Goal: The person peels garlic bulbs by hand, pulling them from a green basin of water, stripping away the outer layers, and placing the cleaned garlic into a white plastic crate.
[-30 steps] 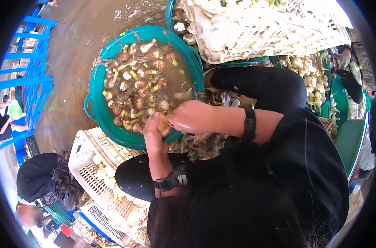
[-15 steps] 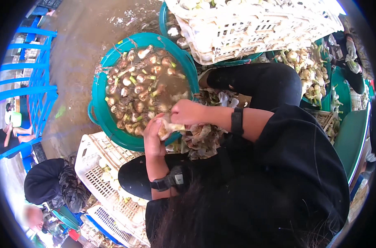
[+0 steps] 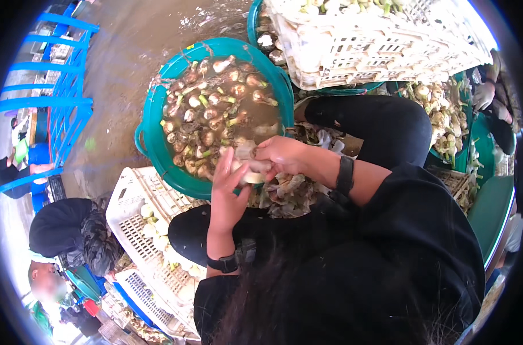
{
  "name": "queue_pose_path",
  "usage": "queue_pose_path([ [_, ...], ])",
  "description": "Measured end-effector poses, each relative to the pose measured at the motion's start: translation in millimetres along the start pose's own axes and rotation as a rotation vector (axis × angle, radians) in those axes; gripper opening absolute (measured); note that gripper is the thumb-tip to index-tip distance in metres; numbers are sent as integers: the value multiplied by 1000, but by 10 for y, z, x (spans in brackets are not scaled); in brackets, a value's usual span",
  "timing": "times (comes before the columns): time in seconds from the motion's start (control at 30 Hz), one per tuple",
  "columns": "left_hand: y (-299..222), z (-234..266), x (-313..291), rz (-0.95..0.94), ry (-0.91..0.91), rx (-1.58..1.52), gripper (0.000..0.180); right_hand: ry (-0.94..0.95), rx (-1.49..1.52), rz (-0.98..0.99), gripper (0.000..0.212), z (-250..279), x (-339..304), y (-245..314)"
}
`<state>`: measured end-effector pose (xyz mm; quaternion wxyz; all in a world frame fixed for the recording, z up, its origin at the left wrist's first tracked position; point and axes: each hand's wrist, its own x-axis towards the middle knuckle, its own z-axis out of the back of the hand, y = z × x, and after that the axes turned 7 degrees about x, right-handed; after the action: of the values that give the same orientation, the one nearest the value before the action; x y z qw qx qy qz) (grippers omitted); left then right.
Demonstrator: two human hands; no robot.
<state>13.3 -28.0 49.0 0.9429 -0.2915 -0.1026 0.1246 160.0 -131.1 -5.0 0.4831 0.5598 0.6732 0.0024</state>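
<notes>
Both hands meet just near the rim of the green tub. The left hand and right hand are each closed around one pale bulb, apparently stripping its skin. Many muddy bulbs soak in the tub's brown water, so most work seems left. A few cleaned ones lie in the white crate at near left; peelings pile under the hands.
</notes>
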Motion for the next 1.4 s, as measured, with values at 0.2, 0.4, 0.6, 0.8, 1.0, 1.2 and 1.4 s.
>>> queue_pose_path([
  [0.2,180,-303,-188,558,-529,-1523,26,263,-337,578,15,-141,-294,-184],
  [0.4,263,-210,-241,749,-659,-1571,29,-14,-1624,348,19,513,-558,-254],
  [0.6,88,-216,-214,510,-634,-823,28,-37,-964,981,20,-266,-470,147],
  [0.8,110,-221,-184,452,-707,-617,16,189,-1072,946,14,-400,-400,195],
  [1.0,130,-132,-129,715,-897,-979,14,89,-1389,562,11,-43,-544,-285],
  [1.2,53,-187,-153,441,-669,-784,16,188,-717,781,10,-419,-265,238],
  [1.4,170,-137,-115,918,-827,-1162,36,348,-1335,602,9,-50,-584,-290],
])
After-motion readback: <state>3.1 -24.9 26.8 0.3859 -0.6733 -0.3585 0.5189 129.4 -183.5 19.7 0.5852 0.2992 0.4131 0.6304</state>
